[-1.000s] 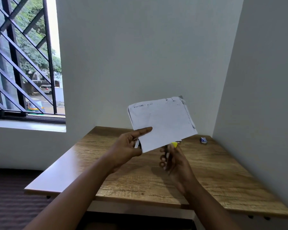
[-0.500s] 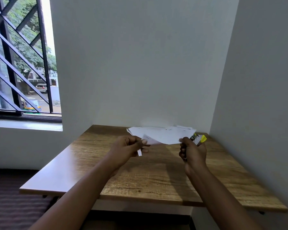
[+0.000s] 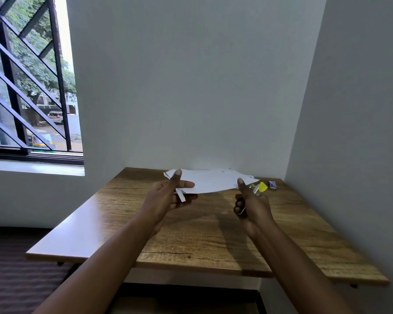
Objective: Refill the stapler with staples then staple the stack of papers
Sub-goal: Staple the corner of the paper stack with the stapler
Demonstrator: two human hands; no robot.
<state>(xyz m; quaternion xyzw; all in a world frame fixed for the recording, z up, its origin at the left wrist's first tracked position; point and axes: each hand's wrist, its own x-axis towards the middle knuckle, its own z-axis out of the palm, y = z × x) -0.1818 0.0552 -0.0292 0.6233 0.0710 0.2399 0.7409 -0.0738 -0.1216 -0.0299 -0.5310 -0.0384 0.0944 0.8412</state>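
While our left hand [image 3: 168, 196] pinches the papers [image 3: 210, 181] and our right hand [image 3: 251, 205] grips the stapler [image 3: 258, 188], loose sheets may fan, so the staple misses some.

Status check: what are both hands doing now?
Left hand pinches white paper stack. Right hand grips yellow-tipped metal stapler at stack's corner. Nothing blocking.

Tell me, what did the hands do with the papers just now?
The left hand tipped the papers from upright down to nearly flat, low over the table. The right hand moved the stapler out to their right edge. Both grips stayed; the small box stayed put.
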